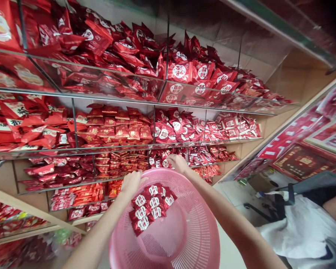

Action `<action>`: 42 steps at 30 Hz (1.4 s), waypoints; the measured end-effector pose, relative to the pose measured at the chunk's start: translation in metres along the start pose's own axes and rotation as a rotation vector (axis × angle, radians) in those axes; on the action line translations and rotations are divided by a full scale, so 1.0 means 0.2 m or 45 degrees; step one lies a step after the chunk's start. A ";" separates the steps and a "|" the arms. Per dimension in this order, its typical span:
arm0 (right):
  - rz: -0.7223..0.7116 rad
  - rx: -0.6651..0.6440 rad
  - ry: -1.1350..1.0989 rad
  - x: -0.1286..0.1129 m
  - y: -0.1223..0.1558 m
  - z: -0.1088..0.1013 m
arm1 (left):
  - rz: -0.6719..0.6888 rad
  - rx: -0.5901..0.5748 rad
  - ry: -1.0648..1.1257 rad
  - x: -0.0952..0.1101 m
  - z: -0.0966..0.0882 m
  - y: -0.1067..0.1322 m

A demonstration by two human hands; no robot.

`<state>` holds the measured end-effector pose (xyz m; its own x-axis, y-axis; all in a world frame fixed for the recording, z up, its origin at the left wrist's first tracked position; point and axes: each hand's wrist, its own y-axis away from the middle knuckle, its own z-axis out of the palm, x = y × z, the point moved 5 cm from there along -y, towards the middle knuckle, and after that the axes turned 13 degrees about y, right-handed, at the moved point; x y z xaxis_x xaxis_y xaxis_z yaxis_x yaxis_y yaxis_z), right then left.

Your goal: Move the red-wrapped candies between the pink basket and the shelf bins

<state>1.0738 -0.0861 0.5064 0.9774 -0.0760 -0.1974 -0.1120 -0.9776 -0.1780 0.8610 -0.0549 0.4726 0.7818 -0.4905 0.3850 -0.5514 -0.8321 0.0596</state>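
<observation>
My left hand (132, 182) is closed on the far left rim of a round pink plastic basket (201, 220). Inside the basket, on its left side, several dark red packets (154, 202) with white labels lie in rows. Beyond the far rim, my right hand (178, 163) reaches to a lower shelf compartment. Its bent fingers are at a small red packet (165, 163) with a white label, among similar ones, and appear to pinch it. The fingertips are small and partly hidden.
Tiered shelves with clear front panels (112, 80) and dark dividers hold many red packets. Gold-marked red packets (121, 130) fill a compartment to the left. On the right are red printed goods (299, 160) and a person in white clothing (296, 228).
</observation>
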 end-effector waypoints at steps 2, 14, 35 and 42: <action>-0.266 -0.044 0.139 -0.07 -0.04 0.02 | 0.002 0.001 -0.010 0.00 0.00 0.00; -0.693 -0.068 0.760 -0.20 -0.06 0.00 | 0.045 0.040 -0.019 -0.01 0.01 -0.01; 0.300 -0.258 -1.456 -0.07 0.38 0.01 | 0.059 0.047 -0.016 0.01 0.00 0.00; 0.493 -0.413 -1.605 0.02 0.46 0.15 | 0.060 0.049 -0.032 0.00 0.01 -0.01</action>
<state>1.0612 -0.1706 0.4597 0.0465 -0.2954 -0.9542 -0.1216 -0.9498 0.2881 0.8625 -0.0541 0.4701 0.7628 -0.5352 0.3630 -0.5765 -0.8171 0.0067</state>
